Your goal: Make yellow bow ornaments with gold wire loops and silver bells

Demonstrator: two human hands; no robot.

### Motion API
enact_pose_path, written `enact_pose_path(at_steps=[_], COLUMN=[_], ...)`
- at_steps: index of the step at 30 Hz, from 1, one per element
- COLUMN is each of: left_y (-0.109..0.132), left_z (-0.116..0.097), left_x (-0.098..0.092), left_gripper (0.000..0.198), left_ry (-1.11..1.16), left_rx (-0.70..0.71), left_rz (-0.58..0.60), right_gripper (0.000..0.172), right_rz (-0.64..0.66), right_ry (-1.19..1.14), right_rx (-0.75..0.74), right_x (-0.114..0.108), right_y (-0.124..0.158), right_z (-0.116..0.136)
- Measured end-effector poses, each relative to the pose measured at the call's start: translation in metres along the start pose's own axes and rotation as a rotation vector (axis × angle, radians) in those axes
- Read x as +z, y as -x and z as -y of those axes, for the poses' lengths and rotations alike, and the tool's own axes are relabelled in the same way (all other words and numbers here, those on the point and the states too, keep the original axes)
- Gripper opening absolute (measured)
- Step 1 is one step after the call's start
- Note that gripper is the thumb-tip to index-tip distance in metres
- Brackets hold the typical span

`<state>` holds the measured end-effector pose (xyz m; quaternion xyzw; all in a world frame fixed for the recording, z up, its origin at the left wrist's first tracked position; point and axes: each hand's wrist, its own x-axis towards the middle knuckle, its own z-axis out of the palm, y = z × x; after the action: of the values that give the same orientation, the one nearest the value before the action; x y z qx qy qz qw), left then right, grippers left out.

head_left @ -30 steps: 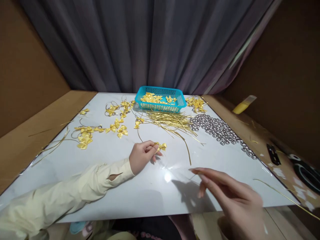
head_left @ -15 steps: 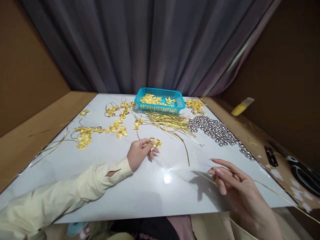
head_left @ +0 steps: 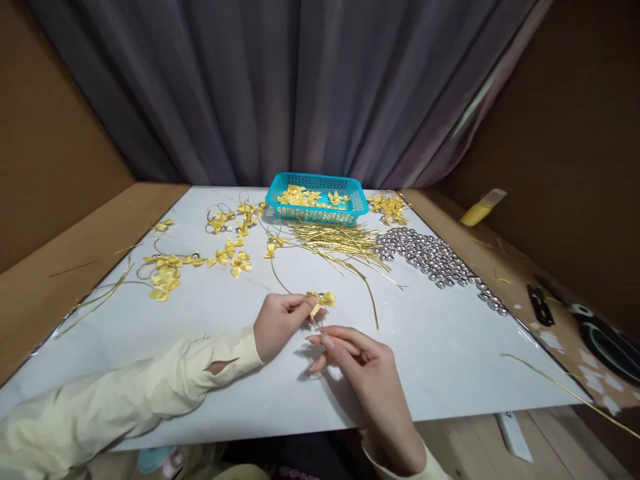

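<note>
My left hand [head_left: 287, 320] pinches a yellow ribbon bow [head_left: 324, 300] between thumb and fingers, a little above the white table. A thin gold cord [head_left: 280, 280] curves away behind the bow. Just below and to the right, my right hand [head_left: 360, 360] is closed in a pinch on a thin strand, probably gold cord, close to the bow. Its fingers hide most of that strand. Behind my hands lies a pile of loose gold cords [head_left: 340, 241]. Finished-looking bows with cord loops [head_left: 165, 280] are spread on the left.
A turquoise basket [head_left: 316, 215] of yellow bows stands at the back. Many silver heart-like pieces [head_left: 435, 257] lie on the right, below a cluster of bows [head_left: 390, 208]. Black scissors [head_left: 610, 347], a black cutter [head_left: 540, 305] and a yellow-filled tube [head_left: 483, 208] are on the right side.
My right hand has come left from the table's right side to just beside the bow. The bow in my left hand has turned and shows more of its loops.
</note>
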<state>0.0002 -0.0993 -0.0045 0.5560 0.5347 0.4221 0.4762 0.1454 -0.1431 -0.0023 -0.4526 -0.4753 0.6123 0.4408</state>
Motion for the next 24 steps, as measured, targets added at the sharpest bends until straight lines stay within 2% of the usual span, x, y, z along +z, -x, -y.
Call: enact_pose_path(at_steps=[6,10,15,24], left_y=[0.006,0.009,0.013,0.015], left_z=[-0.001,-0.001,0.000,0.004], left_x=[0.003,0.004,0.004,0.003], left_gripper=[0.027,0.028,0.032,0.036], left_ry=[-0.013,-0.027,-0.085,-0.128], left_rx=[0.023,0.068,0.177,0.258], left_rz=[0.012,0.046,0.095,0.134], right_gripper=[0.020,0.017,0.013,0.011], right_rz=[-0.213,-0.315,-0.332,-0.299], right_ry=[0.209,0.336,0.427,0.448], right_rx=[-0.154,-0.312,-0.417,-0.388], right_x=[0.006,0.008,0.009,0.011], right_y=[-0.003,-0.004,-0.005,-0.006], right_z=[-0.010,-0.015,-0.017,-0.020])
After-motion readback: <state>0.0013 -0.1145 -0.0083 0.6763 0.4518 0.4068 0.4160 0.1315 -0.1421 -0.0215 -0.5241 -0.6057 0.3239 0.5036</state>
